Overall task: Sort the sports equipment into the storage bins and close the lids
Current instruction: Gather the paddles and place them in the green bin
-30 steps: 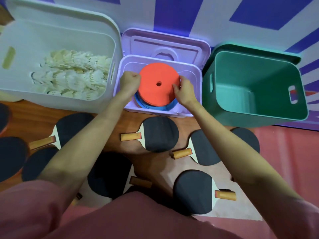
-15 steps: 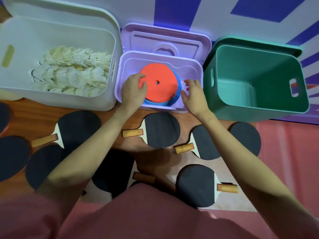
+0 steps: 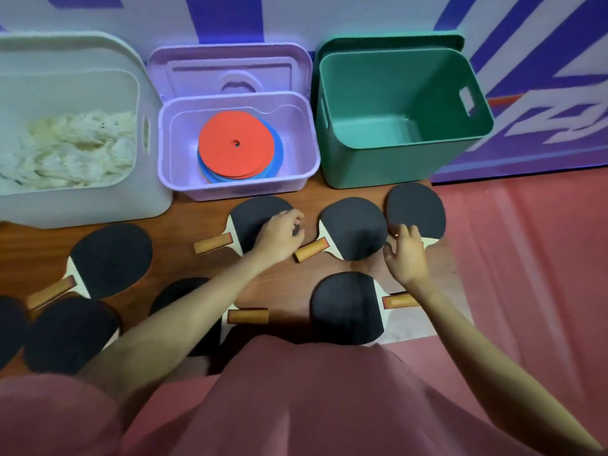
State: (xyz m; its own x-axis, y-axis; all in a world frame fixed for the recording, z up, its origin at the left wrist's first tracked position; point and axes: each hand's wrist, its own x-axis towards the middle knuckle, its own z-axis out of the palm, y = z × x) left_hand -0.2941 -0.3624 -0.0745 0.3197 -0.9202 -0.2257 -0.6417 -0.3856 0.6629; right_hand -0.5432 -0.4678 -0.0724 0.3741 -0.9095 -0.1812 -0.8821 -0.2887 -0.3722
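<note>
Three bins stand in a row beyond my fingers, all with lids off or tipped back: the white bin (image 3: pixel 82 205) far off to the left with a heap of shuttlecocks (image 3: pixel 70 149) inside, the lilac bin (image 3: pixel 238 187) straight ahead of my left hand holding a stack of flat discs (image 3: pixel 236 144), red on top and blue beneath, and the green bin (image 3: pixel 404 159) ahead of my right hand. The lilac lid (image 3: pixel 230 72) leans upright behind its bin.

Table tennis paddles lie flat on the wooden floor around both hands. My left hand (image 3: pixel 279 233) rests on the black face of one paddle (image 3: pixel 253 220), fingers curled at its right edge; whether they grip it I cannot tell. Between my hands lies a second paddle (image 3: pixel 352 233). My right hand (image 3: pixel 406 255) sits just beside it, fingers loosely bent, fingertips at the lower edge of a third paddle (image 3: pixel 416 209); whether they pinch it is not clear. Below my right wrist lies another paddle (image 3: pixel 345 307), its handle under my forearm. More paddles (image 3: pixel 112 260) lie well to the left of my left arm.

I can read no brand or writing.
</note>
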